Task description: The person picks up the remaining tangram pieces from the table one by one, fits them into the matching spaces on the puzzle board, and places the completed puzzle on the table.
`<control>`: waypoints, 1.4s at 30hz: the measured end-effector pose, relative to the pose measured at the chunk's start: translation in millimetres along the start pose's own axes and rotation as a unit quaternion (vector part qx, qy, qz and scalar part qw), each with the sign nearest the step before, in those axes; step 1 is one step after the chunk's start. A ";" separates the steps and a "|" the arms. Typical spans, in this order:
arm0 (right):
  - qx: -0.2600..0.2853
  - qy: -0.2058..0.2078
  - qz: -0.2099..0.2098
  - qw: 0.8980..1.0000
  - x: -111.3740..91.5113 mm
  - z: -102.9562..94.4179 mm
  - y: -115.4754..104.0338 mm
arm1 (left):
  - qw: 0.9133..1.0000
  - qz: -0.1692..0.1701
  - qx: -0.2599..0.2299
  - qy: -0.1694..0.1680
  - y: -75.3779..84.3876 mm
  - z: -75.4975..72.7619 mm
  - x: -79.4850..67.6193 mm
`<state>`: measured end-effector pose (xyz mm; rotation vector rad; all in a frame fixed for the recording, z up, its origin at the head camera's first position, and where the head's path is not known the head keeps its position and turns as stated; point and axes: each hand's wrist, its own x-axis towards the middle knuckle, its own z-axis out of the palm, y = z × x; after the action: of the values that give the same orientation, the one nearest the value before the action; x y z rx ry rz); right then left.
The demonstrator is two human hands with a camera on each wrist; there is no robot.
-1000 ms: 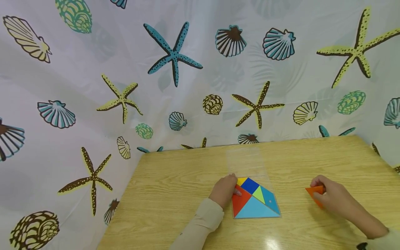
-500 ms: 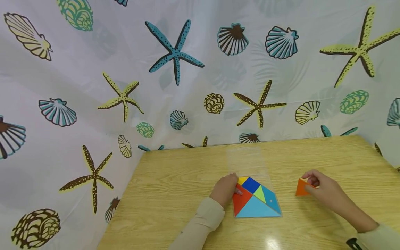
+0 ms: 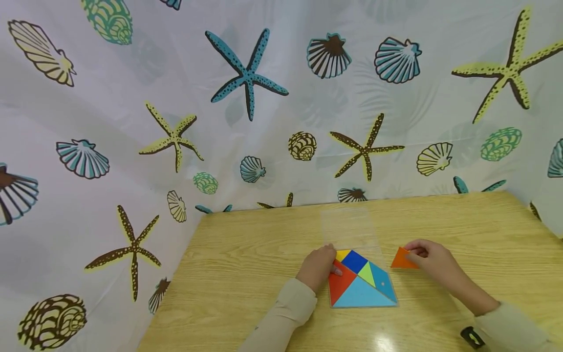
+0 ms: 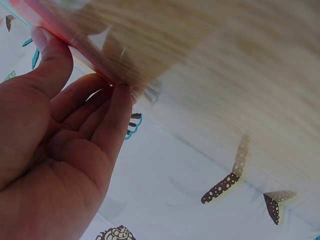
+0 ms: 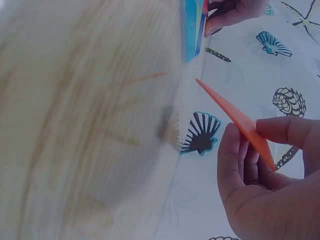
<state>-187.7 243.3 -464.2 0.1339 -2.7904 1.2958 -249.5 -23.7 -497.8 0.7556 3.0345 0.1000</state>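
Observation:
A tangram tray (image 3: 363,307) lies on the table with colored pieces in it: a red triangle (image 3: 339,288), a light blue triangle (image 3: 362,296), a dark blue square (image 3: 354,262) and smaller yellow, lime and blue ones. My left hand (image 3: 315,269) grips the tray's left edge, a fingertip over the red piece; thumb and fingers (image 4: 120,107) meet that edge in the left wrist view. To the right of the tray, my right hand (image 3: 433,259) pinches an orange triangle tangram piece (image 3: 401,259) above the table. In the right wrist view the triangle (image 5: 240,125) tilts between thumb and fingers.
A clear plastic lid (image 3: 349,227) lies flat behind the tray, toward the back of the wooden table (image 3: 250,264). A white curtain (image 3: 281,88) printed with shells and starfish hangs behind the table and along its left side. A black band (image 3: 472,337) shows near the right sleeve.
My right hand has moved left toward the tray with the orange triangle, which has turned in the fingers. The left hand has stayed at the tray's edge.

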 end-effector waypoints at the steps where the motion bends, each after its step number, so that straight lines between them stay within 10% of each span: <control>1: 0.003 0.002 0.000 1.000 1.0 2.3 -0.5 | 1.000 -0.001 -0.001 0.000 0.0 0.0 -0.1; 42: 0.017 -0.016 0.008 1.000 15.2 41.1 -1.1 | 1.000 0.007 -0.007 0.001 0.9 -5.8 -3.8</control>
<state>-203.5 210.4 -488.4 0.1356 -2.8033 1.3561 -245.8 -25.1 -491.9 0.7763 3.0284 0.1221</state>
